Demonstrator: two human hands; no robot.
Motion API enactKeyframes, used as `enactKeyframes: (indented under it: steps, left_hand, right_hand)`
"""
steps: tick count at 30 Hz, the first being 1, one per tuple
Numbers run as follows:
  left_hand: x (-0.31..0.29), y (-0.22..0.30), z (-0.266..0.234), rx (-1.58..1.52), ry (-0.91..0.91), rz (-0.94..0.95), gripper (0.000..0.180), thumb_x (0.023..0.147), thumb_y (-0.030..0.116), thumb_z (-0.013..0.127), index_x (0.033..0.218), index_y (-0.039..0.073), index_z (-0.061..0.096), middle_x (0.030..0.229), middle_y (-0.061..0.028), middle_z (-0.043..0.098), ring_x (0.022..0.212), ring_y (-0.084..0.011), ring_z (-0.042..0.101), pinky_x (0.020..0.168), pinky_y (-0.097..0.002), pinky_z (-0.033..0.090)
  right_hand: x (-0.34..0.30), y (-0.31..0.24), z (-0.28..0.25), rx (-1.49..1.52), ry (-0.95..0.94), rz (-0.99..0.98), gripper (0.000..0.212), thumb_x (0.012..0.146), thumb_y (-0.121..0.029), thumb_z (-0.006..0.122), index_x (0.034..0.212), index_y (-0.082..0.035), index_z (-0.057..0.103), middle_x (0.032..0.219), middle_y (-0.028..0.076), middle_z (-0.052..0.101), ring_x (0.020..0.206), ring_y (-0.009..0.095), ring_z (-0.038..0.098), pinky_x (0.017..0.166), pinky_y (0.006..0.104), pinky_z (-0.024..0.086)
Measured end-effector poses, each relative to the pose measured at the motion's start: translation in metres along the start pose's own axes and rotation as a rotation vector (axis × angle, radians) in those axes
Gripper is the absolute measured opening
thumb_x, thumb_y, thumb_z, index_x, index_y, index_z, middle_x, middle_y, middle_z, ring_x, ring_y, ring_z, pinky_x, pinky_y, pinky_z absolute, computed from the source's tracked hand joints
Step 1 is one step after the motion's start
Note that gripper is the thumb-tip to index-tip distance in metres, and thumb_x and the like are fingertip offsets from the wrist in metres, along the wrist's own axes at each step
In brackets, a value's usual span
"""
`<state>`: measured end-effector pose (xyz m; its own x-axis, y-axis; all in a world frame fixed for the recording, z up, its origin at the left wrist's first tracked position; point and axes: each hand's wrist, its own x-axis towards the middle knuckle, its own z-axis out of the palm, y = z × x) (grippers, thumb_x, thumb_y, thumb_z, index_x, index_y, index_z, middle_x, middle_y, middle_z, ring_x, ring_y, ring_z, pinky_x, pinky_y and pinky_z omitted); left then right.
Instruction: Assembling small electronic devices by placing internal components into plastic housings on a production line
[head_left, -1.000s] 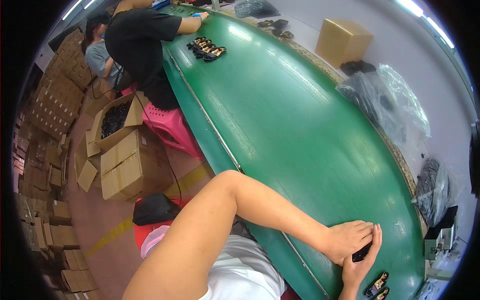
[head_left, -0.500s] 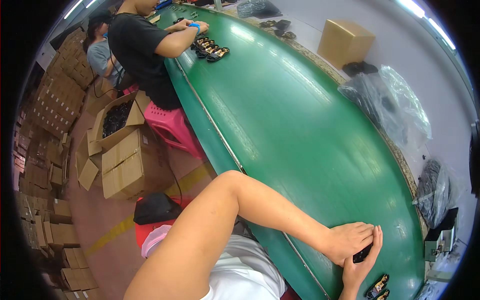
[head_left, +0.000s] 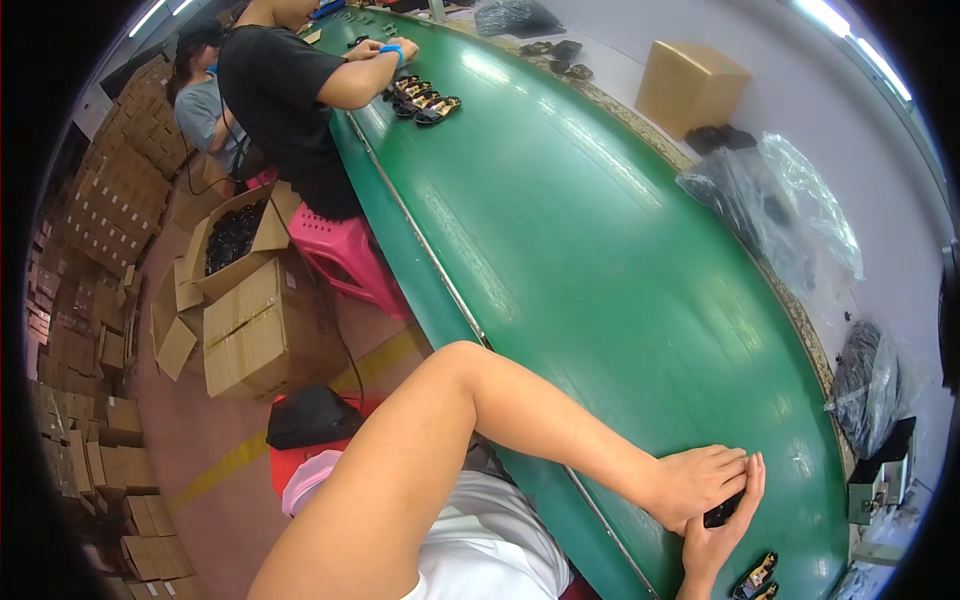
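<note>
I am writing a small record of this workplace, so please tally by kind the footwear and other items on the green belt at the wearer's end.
Black-and-gold sandals: 2, one only partly visible
Black item at the left hand and right hand, mostly hidden: 1
Total visible: 3

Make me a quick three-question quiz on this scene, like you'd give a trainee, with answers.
1. What colour is the long work surface?
2. True or false: the left hand and right hand are both on the same black item.
3. Which lies nearest those hands? A) the gold-coloured box; B) the black-and-gold sandals; C) the pink stool.

Key: 1. Green. 2. True. 3. B.
</note>
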<state>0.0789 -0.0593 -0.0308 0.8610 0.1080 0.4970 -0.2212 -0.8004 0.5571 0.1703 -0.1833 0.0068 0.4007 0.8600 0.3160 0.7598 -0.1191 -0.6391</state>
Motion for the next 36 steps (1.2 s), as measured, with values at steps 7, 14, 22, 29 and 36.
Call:
enactKeyframes:
  steps: [7, 14, 22, 29, 36]
  left_hand:
    - [-0.0017, -0.0003, 0.0026, 0.031, 0.054, 0.04, 0.097, 0.062, 0.027, 0.087, 0.137, -0.014, 0.042, 0.142, -0.032, 0.046, 0.137, -0.046, 0.044, 0.116, -0.0496, 0.037]
    - [0.0008, -0.0001, -0.0044, -0.017, 0.043, 0.048, 0.094, 0.062, 0.029, 0.087, 0.136, -0.012, 0.045, 0.141, -0.0308, 0.047, 0.138, -0.0462, 0.043, 0.115, -0.0505, 0.037]
    - [0.0003, -0.0005, -0.0022, 0.057, 0.076, 0.067, 0.1, 0.061, 0.035, 0.089, 0.138, -0.011, 0.046, 0.141, -0.0285, 0.048, 0.135, -0.046, 0.044, 0.112, -0.0496, 0.039]
    - [-0.001, 0.0018, 0.0033, 0.022, 0.049, 0.05, 0.093, 0.062, 0.028, 0.086, 0.136, -0.009, 0.045, 0.142, -0.0296, 0.047, 0.139, -0.0465, 0.042, 0.114, -0.0505, 0.037]
    - [0.0005, 0.0013, 0.0011, -0.004, 0.025, 0.042, 0.087, 0.063, 0.024, 0.084, 0.134, -0.009, 0.046, 0.14, -0.0284, 0.048, 0.139, -0.0455, 0.041, 0.114, -0.0497, 0.037]
  right_hand:
    - [-0.0012, -0.0014, 0.0026, 0.024, 0.023, 0.016, 0.086, 0.082, -0.02, 0.077, 0.154, 0.002, 0.036, 0.159, 0.024, 0.037, 0.148, 0.041, 0.036, 0.122, 0.0509, 0.028]
    - [-0.0009, -0.0038, 0.0033, 0.051, 0.038, 0.052, 0.087, 0.083, -0.021, 0.077, 0.155, 0.002, 0.033, 0.16, 0.023, 0.035, 0.149, 0.04, 0.034, 0.122, 0.0504, 0.028]
    - [-0.0015, -0.0029, 0.0027, 0.086, 0.04, 0.056, 0.088, 0.082, -0.02, 0.078, 0.155, 0.003, 0.034, 0.16, 0.022, 0.035, 0.149, 0.038, 0.034, 0.122, 0.0496, 0.027]
    - [-0.0037, -0.0023, 0.0025, 0.126, 0.05, 0.073, 0.089, 0.083, -0.021, 0.079, 0.155, 0.003, 0.033, 0.16, 0.022, 0.035, 0.149, 0.038, 0.034, 0.122, 0.0498, 0.028]
    - [-0.0044, 0.003, 0.0016, 0.158, 0.025, 0.065, 0.092, 0.083, -0.02, 0.079, 0.157, 0.002, 0.031, 0.162, 0.018, 0.034, 0.15, 0.032, 0.033, 0.123, 0.0447, 0.026]
